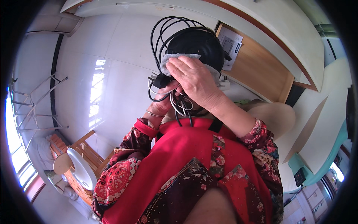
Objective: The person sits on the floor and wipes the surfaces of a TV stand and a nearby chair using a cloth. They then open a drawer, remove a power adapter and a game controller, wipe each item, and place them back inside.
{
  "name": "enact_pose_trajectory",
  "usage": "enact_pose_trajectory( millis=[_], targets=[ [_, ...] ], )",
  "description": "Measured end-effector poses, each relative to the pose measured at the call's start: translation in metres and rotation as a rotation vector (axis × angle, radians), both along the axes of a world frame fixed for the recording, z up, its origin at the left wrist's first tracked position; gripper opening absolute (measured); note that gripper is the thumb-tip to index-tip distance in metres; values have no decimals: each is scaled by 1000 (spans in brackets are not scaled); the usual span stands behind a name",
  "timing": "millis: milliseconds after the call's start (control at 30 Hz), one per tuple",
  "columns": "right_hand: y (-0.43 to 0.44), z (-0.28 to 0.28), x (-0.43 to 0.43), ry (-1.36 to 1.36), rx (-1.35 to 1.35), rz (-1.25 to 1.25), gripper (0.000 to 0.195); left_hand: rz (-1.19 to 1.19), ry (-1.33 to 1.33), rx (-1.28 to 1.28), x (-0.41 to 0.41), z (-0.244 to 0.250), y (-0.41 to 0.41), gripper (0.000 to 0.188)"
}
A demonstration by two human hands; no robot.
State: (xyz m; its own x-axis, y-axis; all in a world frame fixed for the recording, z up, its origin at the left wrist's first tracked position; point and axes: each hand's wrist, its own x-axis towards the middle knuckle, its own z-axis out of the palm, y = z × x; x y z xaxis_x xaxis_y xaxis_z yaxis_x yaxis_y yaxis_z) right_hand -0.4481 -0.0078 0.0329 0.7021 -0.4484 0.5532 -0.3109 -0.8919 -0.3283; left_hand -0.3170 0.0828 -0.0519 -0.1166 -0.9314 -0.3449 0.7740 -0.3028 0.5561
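Observation:
A round black appliance point(193, 44), its exact kind unclear, is held up in front of me, with loops of black cable point(156, 33) arching over its left side. My right hand point(188, 74) presses a grey cloth point(167, 60) against its near face, fingers flat and close together. Below it, my left hand point(165, 100) grips a bundle of black and white cables point(183, 105); its fingers are partly hidden behind the right hand. A black power plug point(162, 80) sticks out to the left above the left thumb. Beyond the right wrist shows a white plug point(224, 83).
An open wooden drawer point(260, 61) at the upper right holds printed papers point(230, 46). A pale cabinet top point(291, 33) with a brown edge overhangs it. To the left are a metal rack point(33, 103), a wooden chair point(89, 151) and the glossy tiled floor point(75, 84).

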Motion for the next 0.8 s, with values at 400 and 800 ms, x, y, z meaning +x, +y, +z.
enact_pose_trajectory(
  millis=[400,800],
  targets=[
    [1,-4,-60,-103,154,-8,29,-16,138,-79,2,-20,5,22],
    [-17,-13,-36,-155,129,-112,27,18,181,-109,-3,-12,4,25]
  ],
)
